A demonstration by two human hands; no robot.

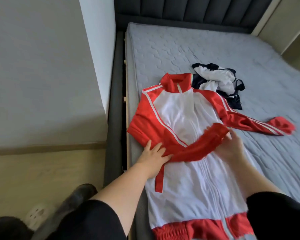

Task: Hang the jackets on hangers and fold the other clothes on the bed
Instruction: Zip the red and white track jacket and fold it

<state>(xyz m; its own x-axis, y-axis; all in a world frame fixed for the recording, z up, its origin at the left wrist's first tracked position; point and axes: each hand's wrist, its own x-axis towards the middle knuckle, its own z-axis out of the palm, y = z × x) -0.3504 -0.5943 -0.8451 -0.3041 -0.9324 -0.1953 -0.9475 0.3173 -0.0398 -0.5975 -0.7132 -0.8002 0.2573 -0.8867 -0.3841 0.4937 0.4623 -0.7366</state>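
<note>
A red and white track jacket point(184, 116) lies front up on the grey mattress point(189, 49), zipped, collar toward the headboard. Its left sleeve is folded across the chest. My left hand point(155, 155) presses flat on that sleeve near its fold at the jacket's left side. My right hand point(231, 146) holds the red cuff end of the same sleeve over the jacket's middle. The other sleeve point(260, 125) stretches out to the right. A crumpled navy and white garment point(218, 80) lies just behind the jacket's right shoulder.
The dark padded headboard point(189, 9) stands at the far end. A dark bed frame rail point(115, 101) runs along the left side, with a white wall point(42, 66) and pale floor beyond. My feet in dark slippers point(80, 196) stand beside the bed.
</note>
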